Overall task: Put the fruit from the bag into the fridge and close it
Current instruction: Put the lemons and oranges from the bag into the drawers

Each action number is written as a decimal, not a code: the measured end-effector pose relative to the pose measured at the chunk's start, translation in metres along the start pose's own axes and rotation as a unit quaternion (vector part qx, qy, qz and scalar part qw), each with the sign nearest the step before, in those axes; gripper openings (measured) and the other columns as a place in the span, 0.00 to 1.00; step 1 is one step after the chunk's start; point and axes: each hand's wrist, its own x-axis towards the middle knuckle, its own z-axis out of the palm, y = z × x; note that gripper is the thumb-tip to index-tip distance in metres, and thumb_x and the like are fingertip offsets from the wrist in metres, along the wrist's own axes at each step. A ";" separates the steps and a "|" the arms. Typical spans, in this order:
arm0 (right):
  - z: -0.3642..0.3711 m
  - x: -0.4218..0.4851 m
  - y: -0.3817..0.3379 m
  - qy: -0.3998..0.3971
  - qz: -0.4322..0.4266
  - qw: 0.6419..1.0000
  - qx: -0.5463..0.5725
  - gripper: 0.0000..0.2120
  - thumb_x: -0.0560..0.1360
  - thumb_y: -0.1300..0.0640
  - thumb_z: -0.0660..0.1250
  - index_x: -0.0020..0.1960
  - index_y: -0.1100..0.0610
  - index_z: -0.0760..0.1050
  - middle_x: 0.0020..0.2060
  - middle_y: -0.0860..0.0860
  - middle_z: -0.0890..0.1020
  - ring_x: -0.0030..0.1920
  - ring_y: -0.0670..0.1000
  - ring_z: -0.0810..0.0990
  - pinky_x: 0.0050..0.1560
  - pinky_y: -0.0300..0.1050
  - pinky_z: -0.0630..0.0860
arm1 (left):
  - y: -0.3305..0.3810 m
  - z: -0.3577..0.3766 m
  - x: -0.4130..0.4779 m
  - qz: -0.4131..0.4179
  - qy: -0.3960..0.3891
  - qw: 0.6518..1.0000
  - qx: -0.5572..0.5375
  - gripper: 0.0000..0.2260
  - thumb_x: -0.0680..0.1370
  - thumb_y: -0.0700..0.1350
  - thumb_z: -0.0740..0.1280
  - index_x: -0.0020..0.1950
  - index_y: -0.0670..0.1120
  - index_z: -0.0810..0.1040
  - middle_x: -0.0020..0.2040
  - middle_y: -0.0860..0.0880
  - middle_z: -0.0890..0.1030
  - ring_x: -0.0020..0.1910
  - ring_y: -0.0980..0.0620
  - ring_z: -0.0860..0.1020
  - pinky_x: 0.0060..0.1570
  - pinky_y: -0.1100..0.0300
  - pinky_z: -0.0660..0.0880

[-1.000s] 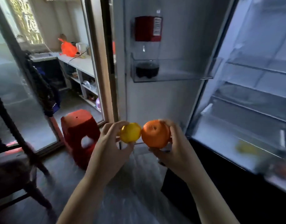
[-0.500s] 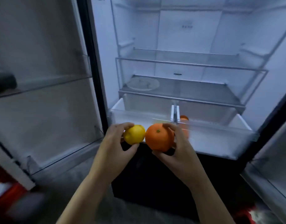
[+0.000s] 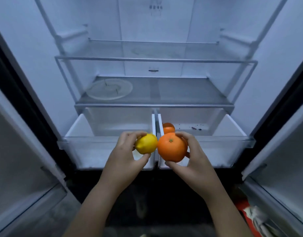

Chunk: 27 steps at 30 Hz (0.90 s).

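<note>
Floor: a dark grey floor (image 3: 49,219) lies at the bottom, in front of the fridge.
Red thing: a red and white thing (image 3: 246,209) sits low on the right by the door; I cannot tell what it is.
Doors: the left white fridge door (image 3: 19,151) and the right white fridge door (image 3: 284,159) both stand wide open.
Left hand: the left hand (image 3: 125,159) curls its fingers and thumb round a small round yellow lemon (image 3: 146,145).
Right hand: the right hand (image 3: 195,161) curls round a big round orange with a green stem spot (image 3: 172,147).
Fruit: the lemon and the big orange are side by side, up in the air just in front of the drawers.
Drawers: the left clear plastic drawer (image 3: 78,127) and the right clear plastic drawer (image 3: 232,127) are both pulled out.
Fruit inside: a second small orange (image 3: 168,128) lies in the right drawer, by its left wall.
Specks: a few dark bits (image 3: 196,128) lie on the floor of the right drawer.
Lower shelf: a flat glass shelf (image 3: 181,93) sits above the drawers, with a round clear plate (image 3: 109,88) on its left side.
Upper shelf: another glass shelf with a silver edge (image 3: 155,59) sits higher up.
Back: the white back wall of the fridge (image 3: 155,23) is lit pale blue.
</note>
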 end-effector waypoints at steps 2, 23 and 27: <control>0.005 0.030 0.011 0.001 0.017 1.000 -0.008 0.32 0.67 0.53 0.76 0.64 0.40 0.63 0.61 0.32 0.67 0.60 0.37 0.70 0.55 0.36 0.74 | -0.016 0.004 0.032 -0.001 -0.013 1.000 -0.007 0.20 0.70 0.48 0.71 0.57 0.64 0.70 0.54 0.61 0.71 0.53 0.60 0.75 0.52 0.57 0.76; 0.005 0.177 0.111 -0.118 0.111 0.976 -0.146 0.42 0.67 0.45 0.74 0.72 0.35 0.51 0.65 0.38 0.63 0.61 0.43 0.69 0.58 0.41 0.69 | -0.144 0.026 0.199 -0.001 -0.196 0.980 0.046 0.20 0.71 0.49 0.72 0.60 0.60 0.70 0.56 0.60 0.71 0.54 0.60 0.73 0.54 0.58 0.73; -0.011 0.190 0.130 -0.207 0.118 0.951 -0.199 0.39 0.68 0.47 0.74 0.71 0.40 0.55 0.67 0.41 0.61 0.61 0.46 0.69 0.54 0.39 0.68 | -0.161 0.016 0.198 -0.022 -0.243 0.964 0.102 0.22 0.71 0.47 0.73 0.61 0.58 0.70 0.56 0.59 0.72 0.53 0.60 0.72 0.53 0.62 0.70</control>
